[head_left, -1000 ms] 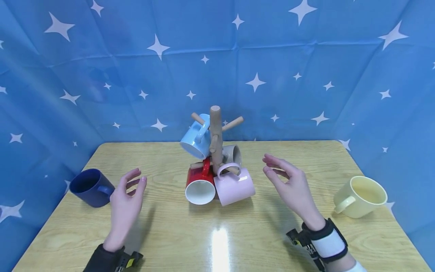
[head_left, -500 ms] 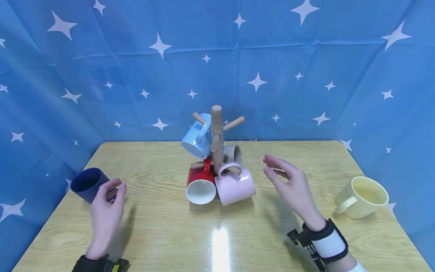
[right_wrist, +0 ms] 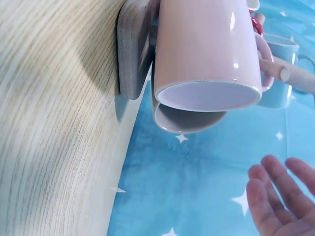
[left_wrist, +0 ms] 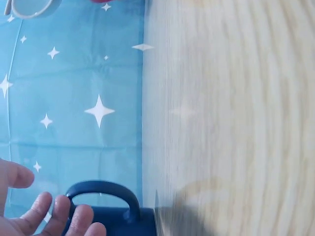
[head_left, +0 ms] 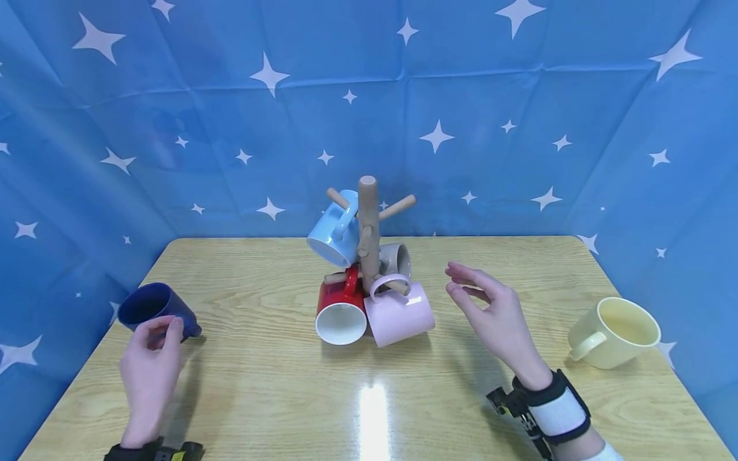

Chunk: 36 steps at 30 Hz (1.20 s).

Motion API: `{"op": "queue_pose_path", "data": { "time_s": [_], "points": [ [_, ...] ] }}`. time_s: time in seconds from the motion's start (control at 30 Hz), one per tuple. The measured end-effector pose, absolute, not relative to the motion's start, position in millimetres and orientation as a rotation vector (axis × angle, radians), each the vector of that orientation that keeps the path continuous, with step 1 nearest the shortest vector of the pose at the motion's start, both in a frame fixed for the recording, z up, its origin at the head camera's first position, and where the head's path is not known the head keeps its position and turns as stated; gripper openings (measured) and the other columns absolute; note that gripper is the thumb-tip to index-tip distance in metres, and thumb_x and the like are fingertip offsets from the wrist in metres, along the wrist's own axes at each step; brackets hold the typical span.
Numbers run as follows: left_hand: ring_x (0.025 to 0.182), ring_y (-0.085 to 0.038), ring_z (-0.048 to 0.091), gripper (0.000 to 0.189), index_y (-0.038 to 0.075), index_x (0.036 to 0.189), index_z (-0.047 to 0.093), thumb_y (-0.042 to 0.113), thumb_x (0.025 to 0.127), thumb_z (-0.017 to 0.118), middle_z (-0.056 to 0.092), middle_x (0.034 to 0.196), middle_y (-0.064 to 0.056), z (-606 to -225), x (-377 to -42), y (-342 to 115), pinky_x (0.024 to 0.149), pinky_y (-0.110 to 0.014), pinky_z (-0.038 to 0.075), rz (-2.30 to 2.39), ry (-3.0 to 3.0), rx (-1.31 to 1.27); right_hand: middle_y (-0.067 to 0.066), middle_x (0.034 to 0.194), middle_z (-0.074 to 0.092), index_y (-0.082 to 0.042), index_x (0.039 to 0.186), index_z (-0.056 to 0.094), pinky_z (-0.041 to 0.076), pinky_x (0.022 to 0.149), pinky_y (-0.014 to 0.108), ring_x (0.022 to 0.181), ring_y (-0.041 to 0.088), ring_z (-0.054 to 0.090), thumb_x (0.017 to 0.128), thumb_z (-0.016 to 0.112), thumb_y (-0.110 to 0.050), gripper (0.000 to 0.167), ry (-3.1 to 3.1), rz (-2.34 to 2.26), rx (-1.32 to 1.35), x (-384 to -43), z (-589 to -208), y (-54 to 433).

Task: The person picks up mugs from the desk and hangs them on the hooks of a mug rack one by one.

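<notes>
A navy blue mug [head_left: 151,299] stands at the table's left side, its handle turned toward the right. My left hand [head_left: 151,368] is in front of this mug and overlaps its lower edge in the head view. In the left wrist view, the loosely bent fingers [left_wrist: 59,212] show beside the mug's handle [left_wrist: 101,185], not round it; whether they touch the mug I cannot tell. To the right of the mug tree [head_left: 368,221], my right hand [head_left: 492,317] hovers with relaxed fingers and holds nothing. A lilac-pink mug [head_left: 403,317] hangs nearest to it.
Also on the wooden tree hang a light blue mug [head_left: 328,238], a red mug [head_left: 331,293] and a grey mug [head_left: 400,261] behind. A cream yellow mug [head_left: 605,342] stands at the right. A blue star-patterned cloth [head_left: 369,115] surrounds the table [head_left: 277,397].
My left hand has moved left and nearer to the person, from the right of the navy mug to in front of it. The right hand has stayed in place.
</notes>
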<state>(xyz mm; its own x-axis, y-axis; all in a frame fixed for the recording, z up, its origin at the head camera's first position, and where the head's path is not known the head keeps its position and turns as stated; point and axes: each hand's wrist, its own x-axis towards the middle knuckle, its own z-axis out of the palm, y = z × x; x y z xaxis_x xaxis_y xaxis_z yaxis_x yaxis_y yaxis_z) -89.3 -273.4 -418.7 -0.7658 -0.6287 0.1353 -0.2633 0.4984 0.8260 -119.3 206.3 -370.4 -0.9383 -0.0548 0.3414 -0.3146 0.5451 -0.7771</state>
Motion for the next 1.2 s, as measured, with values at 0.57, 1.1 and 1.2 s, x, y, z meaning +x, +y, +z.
{"op": "queue_pose_path", "data": {
  "time_s": [0.57,1.1,1.2],
  "points": [
    [0.061,0.017,0.047,0.053,-0.004,0.132,0.067,0.041,0.106,0.054,0.072,0.127,-0.029,-425,-96,-289,0.057,-0.012,0.043,-1.129,-2.543,0.807,0.012,0.137,0.073,-0.009,0.142,0.065,0.048,0.096,0.007,0.122,0.030,0.071,0.105,0.064,-0.019,0.038,-2.534,1.357,0.297,-120,-373,207],
    [0.068,0.003,0.046,0.045,-0.003,0.108,0.069,0.040,0.107,0.053,0.075,0.099,-0.019,-426,-104,-285,0.063,-0.019,0.038,-1.101,-2.587,0.767,0.013,0.138,0.072,-0.008,0.143,0.064,0.058,0.104,0.055,0.123,0.032,0.070,0.106,0.064,-0.020,0.040,-2.549,1.367,0.290,-120,-374,208],
    [0.068,-0.001,0.047,0.045,-0.002,0.106,0.067,0.041,0.107,0.053,0.072,0.087,-0.011,-425,-105,-285,0.063,-0.021,0.038,-1.107,-2.580,0.781,0.014,0.139,0.072,-0.008,0.144,0.063,0.057,0.104,0.056,0.123,0.033,0.070,0.106,0.064,-0.020,0.040,-2.547,1.371,0.292,-120,-374,208]
  ]
}}
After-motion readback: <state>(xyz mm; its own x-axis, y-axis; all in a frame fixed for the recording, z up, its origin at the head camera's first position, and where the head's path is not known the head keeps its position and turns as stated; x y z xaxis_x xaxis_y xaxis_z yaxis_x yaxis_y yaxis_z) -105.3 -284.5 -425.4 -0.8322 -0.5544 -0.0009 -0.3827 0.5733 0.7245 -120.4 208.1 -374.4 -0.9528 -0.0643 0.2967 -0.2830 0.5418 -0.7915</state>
